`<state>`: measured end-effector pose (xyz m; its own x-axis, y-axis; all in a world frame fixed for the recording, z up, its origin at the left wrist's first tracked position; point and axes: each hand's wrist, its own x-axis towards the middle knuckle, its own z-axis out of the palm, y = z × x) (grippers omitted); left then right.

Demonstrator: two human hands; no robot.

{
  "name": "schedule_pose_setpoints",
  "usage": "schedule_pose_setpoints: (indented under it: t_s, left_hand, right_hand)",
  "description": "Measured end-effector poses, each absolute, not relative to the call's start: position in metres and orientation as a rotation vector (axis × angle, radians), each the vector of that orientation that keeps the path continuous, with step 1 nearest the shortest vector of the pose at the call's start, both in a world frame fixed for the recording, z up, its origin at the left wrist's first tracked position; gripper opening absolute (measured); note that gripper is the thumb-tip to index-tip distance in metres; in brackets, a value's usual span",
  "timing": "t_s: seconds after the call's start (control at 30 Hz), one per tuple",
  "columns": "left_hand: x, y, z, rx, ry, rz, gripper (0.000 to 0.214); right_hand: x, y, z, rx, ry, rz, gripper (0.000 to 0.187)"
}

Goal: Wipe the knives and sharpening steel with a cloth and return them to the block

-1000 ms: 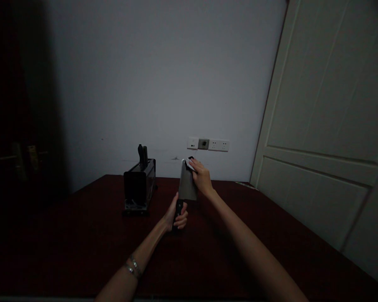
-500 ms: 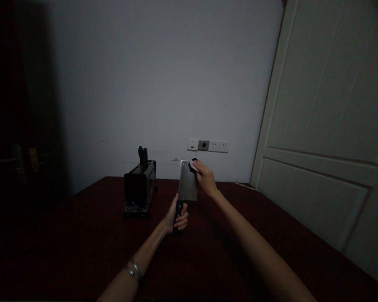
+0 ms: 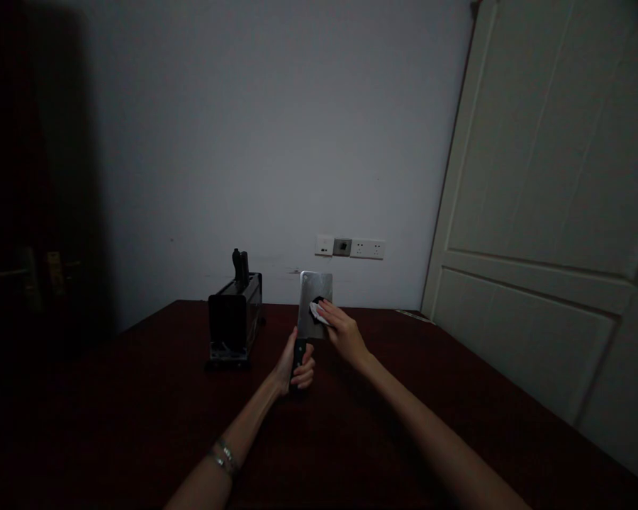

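Observation:
My left hand (image 3: 296, 365) is wrapped round the black handle of a cleaver and holds it upright above the dark red table (image 3: 138, 411). The wide steel cleaver blade (image 3: 313, 294) faces me. My right hand (image 3: 343, 331) presses a small white and black cloth (image 3: 317, 312) against the lower middle of the blade, fingers pinched on the cloth. A bracelet sits on my left wrist.
A dark knife block (image 3: 234, 319) with black handles sticking out of its top stands on the table, left of the cleaver. Wall sockets (image 3: 349, 247) sit on the white wall behind. A pale door (image 3: 553, 212) fills the right side.
My right hand with the cloth has slid from the blade's top corner down to its lower middle. The cleaver has turned a little so its flat side faces me.

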<state>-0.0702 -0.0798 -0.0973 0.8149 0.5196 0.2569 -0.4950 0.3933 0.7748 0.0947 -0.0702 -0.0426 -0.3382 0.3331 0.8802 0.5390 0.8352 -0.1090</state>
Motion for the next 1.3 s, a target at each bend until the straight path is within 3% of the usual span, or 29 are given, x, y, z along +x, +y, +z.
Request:
schedule_pose_setpoints:
  t_s: [0.23,0.57,0.9,1.17,1.3]
  left_hand:
    - [-0.07,-0.081,-0.098,0.987,0.026,0.587,0.064]
    - [-0.07,-0.08,-0.097,0.955,0.056,0.612,0.064]
    - [-0.069,-0.081,-0.098,0.975,0.032,0.578,0.063]
    - [-0.07,-0.081,-0.094,0.96,0.054,0.616,0.062]
    - [-0.069,-0.081,-0.094,0.986,0.084,0.579,0.063]
  right_hand:
    - [0.107,-0.036,0.008,-0.723,-1.817,-0.31,0.047]
    - [0.088,-0.099,-0.061,-0.571,-2.14,-0.253,0.058]
    - [0.099,-0.046,0.004,-0.711,-1.915,-0.275,0.045]
    - [0.078,-0.092,-0.042,-0.557,-2.204,-0.252,0.054]
    - [0.083,-0.084,-0.027,-0.557,-2.224,-0.306,0.052]
